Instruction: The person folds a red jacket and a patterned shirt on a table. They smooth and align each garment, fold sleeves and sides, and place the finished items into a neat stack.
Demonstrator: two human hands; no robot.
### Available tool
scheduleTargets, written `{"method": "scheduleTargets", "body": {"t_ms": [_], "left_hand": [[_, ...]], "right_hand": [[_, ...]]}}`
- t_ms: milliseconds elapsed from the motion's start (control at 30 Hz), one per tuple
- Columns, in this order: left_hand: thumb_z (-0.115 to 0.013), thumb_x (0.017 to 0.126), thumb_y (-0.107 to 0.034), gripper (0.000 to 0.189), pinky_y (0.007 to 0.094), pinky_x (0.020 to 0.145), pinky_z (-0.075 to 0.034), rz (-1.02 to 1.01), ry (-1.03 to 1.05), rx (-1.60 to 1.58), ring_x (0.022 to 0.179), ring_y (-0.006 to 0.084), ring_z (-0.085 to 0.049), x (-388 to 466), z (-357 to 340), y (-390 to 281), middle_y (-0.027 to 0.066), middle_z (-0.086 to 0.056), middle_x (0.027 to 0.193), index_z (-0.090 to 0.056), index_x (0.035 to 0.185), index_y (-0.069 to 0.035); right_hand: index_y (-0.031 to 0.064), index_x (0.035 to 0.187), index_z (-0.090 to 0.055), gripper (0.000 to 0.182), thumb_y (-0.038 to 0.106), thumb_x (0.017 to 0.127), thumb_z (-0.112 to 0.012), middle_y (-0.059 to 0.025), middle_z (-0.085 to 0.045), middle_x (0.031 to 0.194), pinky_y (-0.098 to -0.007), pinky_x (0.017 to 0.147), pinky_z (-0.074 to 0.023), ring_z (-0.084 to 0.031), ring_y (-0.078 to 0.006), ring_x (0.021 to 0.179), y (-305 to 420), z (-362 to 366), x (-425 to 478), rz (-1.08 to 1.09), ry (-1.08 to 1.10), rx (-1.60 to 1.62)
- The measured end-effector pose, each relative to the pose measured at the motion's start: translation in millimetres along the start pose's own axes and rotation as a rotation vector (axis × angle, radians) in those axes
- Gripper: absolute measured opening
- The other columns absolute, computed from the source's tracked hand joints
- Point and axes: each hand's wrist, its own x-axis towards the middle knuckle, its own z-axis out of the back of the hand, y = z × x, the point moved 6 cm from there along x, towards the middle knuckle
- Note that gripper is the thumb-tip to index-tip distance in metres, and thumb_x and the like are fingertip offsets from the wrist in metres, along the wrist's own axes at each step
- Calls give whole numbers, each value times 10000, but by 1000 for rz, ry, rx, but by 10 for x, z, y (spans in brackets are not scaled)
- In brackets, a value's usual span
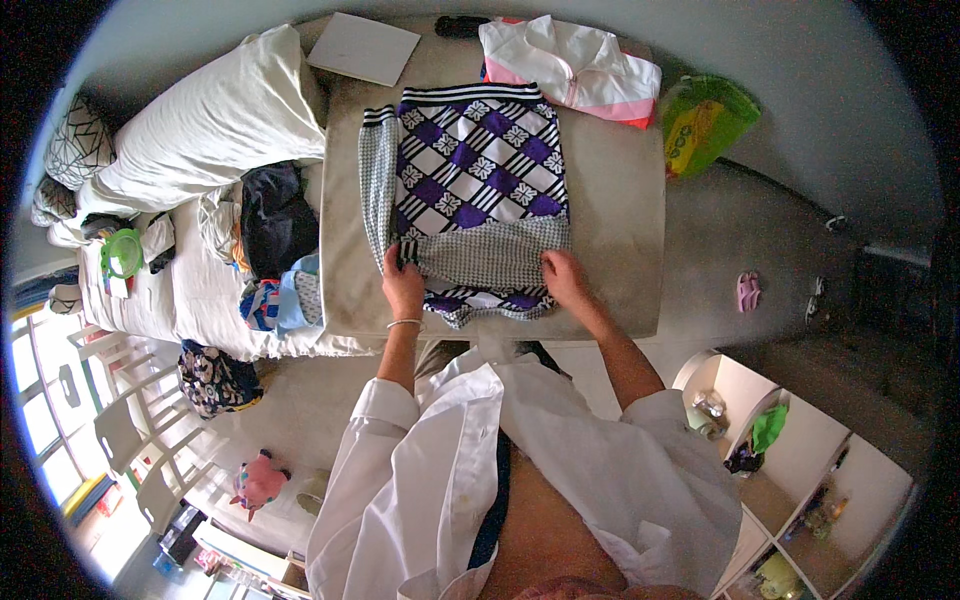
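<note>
A knitted sweater point(480, 172) with a purple, black and white pattern lies flat on a beige cushioned surface point(615, 240), its striped hem at the far side. One grey-and-white checked sleeve is laid across its near part; the other runs along the left side. My left hand point(403, 281) grips the crosswise sleeve at its striped cuff. At that sleeve's right end, my right hand point(566, 279) pinches the checked fabric.
Beyond the sweater lie a folded white and pink jacket point(577, 71) and a flat white board point(364, 49). A couch point(217, 300) with clothes stands left, a green plastic bag point(705, 124) right, and a white shelf unit point(806, 450) lower right.
</note>
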Motion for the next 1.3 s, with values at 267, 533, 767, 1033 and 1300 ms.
{"method": "scheduleTargets", "body": {"t_ms": [267,533,767,1033,1300], "left_hand": [[-694,664,-114,683,375,931,-399,-198,-15,59,1079,336,-507,-73,-41,-164,206,-518,1180,-395,1269,-8],[-625,658,-44,701,424,950,-371,-321,-25,181,1088,390,-462,-188,-16,-350,233,-472,1170,-345,1300,-24],[-571,685,29,651,358,980,-362,-285,-35,159,1149,300,-468,-255,-3,-421,179,-500,1223,-368,1302,-22],[-446,703,104,579,328,931,-395,-251,-11,-193,1053,247,-526,-132,-50,-507,159,-516,1161,-417,1266,-27],[-440,717,102,532,271,860,-424,-20,79,-434,966,181,-550,23,-97,-460,95,-564,1087,-455,1235,-18]], "right_hand": [[14,954,-572,182,83,786,-579,-140,-608,751,-364,619,-467,-603,-279,693,-209,158,482,-130,83,183],[16,945,-549,209,66,750,-607,-157,-590,789,-381,639,-474,-591,-317,721,-241,196,508,-40,82,146],[-1,1063,-520,408,81,696,-679,-199,-561,987,-420,815,-436,-537,-359,939,-116,397,43,-13,139,-43],[-11,1037,-540,347,49,713,-647,-166,-591,908,-375,713,-469,-572,-312,794,-516,275,-347,-85,83,-47],[-16,916,-594,133,80,853,-526,-31,-599,737,-240,573,-464,-552,-98,633,-943,153,-433,-624,262,639]]}}
